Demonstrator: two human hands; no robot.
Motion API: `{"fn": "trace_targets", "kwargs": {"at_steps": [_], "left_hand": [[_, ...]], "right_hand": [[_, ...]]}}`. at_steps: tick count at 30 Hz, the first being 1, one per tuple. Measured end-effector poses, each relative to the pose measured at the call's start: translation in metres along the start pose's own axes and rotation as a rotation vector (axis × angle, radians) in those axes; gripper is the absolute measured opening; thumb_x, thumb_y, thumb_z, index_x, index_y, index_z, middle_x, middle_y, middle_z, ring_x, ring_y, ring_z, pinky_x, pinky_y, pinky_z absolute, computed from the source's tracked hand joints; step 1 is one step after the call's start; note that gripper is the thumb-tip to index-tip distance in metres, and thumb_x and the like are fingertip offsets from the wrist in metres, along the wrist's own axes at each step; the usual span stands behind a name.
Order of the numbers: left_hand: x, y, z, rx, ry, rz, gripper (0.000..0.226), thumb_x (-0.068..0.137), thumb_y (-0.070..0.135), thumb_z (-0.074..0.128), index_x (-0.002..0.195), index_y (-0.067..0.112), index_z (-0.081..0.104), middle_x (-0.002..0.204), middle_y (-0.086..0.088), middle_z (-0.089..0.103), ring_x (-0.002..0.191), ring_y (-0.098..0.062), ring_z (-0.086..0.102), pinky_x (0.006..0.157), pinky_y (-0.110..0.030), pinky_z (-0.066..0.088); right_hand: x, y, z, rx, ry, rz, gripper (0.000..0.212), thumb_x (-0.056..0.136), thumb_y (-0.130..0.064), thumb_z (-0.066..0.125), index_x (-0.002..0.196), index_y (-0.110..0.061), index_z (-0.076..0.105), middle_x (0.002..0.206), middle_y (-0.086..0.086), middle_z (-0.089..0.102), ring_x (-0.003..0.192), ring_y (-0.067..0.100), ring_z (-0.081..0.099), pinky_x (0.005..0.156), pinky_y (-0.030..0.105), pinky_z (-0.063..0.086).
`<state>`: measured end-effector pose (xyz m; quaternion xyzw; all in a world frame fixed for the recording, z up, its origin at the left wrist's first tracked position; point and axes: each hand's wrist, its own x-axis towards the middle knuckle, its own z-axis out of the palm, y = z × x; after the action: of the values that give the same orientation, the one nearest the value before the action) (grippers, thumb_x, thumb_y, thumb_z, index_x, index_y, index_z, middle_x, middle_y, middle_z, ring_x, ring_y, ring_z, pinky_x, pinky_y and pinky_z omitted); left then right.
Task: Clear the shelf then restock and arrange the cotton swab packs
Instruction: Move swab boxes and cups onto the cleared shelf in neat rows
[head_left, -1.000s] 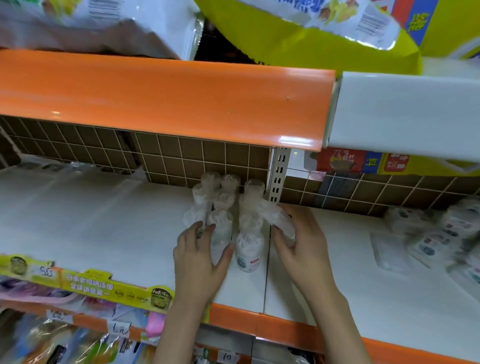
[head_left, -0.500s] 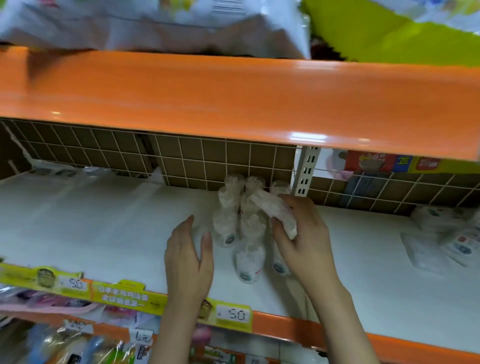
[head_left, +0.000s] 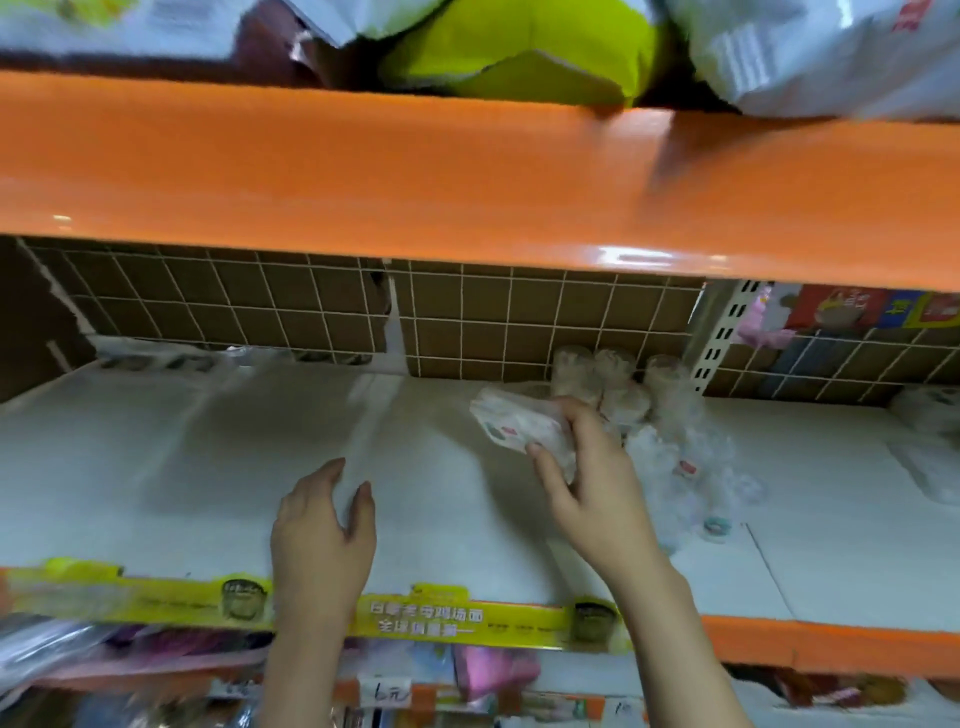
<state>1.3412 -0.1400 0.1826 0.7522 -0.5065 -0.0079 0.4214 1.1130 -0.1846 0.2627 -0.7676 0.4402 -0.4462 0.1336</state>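
White shelf (head_left: 156, 467) w/ orange edge

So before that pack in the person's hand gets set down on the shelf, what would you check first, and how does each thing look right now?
1. Right hand has a firm hold on the soft pack: ok, fingers curl round it.
2. Left hand free to help: ok, open and holding nothing.
3. Bare white shelf to the left of the pack: ok.
4. Standing cotton swab packs at the back upright: ok for the back ones.
5. Front packs steady: cannot tell, blurred.
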Motion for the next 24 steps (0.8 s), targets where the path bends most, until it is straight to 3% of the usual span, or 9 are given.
{"fn": "trace_targets", "kwargs": {"at_steps": [7, 12, 14, 16, 20, 24], "left_hand": [[0.005, -0.014, 0.000, -0.032, -0.018, 0.073, 0.045, 0.086, 0.033, 0.047, 0.106, -0.003, 0.064, 0.099, -0.017, 0.068, 0.089, -0.035, 0.064, 0.080, -0.042, 0.051], [0.017, -0.015, -0.001, 0.003, -0.018, 0.137, 0.047, 0.086, 0.037, 0.041, 0.106, 0.001, 0.065, 0.099, -0.012, 0.068, 0.088, -0.032, 0.062, 0.078, -0.038, 0.050], [0.022, -0.020, -0.004, 0.012, -0.001, 0.142, 0.047, 0.085, 0.036, 0.042, 0.105, 0.001, 0.065, 0.096, -0.011, 0.069, 0.084, -0.033, 0.062, 0.075, -0.038, 0.050], [0.028, -0.028, -0.007, 0.027, 0.001, 0.146, 0.045, 0.085, 0.035, 0.042, 0.101, 0.000, 0.065, 0.092, -0.012, 0.068, 0.080, -0.034, 0.061, 0.072, -0.036, 0.049], [0.039, -0.050, -0.017, 0.016, 0.018, 0.171, 0.040, 0.084, 0.032, 0.044, 0.097, 0.000, 0.064, 0.090, -0.013, 0.066, 0.082, -0.034, 0.062, 0.072, -0.037, 0.050], [0.060, -0.078, -0.029, 0.028, 0.005, 0.198, 0.037, 0.085, 0.032, 0.045, 0.097, 0.003, 0.066, 0.093, -0.012, 0.066, 0.084, -0.033, 0.062, 0.075, -0.038, 0.051]], "right_hand": [[0.001, -0.003, 0.022, -0.039, -0.044, 0.009, 0.040, 0.090, -0.017, 0.053, 0.129, -0.012, 0.045, 0.113, -0.013, 0.049, 0.104, 0.010, 0.051, 0.085, 0.010, 0.033], [0.013, 0.000, 0.037, 0.000, -0.093, 0.028, 0.044, 0.090, -0.017, 0.051, 0.133, -0.015, 0.043, 0.126, -0.001, 0.055, 0.110, 0.010, 0.050, 0.088, -0.001, 0.027], [0.018, -0.002, 0.045, 0.026, -0.091, 0.018, 0.048, 0.090, -0.016, 0.050, 0.137, -0.015, 0.040, 0.128, -0.005, 0.050, 0.114, 0.009, 0.046, 0.091, -0.002, 0.025], [0.022, -0.004, 0.054, 0.036, -0.097, 0.014, 0.051, 0.090, -0.016, 0.050, 0.140, -0.018, 0.038, 0.126, -0.010, 0.045, 0.115, 0.009, 0.044, 0.090, 0.001, 0.027], [0.029, -0.012, 0.076, 0.011, -0.107, -0.009, 0.053, 0.089, -0.013, 0.052, 0.140, -0.020, 0.040, 0.129, 0.005, 0.053, 0.111, 0.014, 0.048, 0.085, 0.012, 0.034], [0.036, -0.028, 0.106, -0.065, -0.113, -0.026, 0.048, 0.087, -0.013, 0.051, 0.134, -0.020, 0.048, 0.121, 0.006, 0.055, 0.101, 0.020, 0.054, 0.077, 0.018, 0.037]]}}
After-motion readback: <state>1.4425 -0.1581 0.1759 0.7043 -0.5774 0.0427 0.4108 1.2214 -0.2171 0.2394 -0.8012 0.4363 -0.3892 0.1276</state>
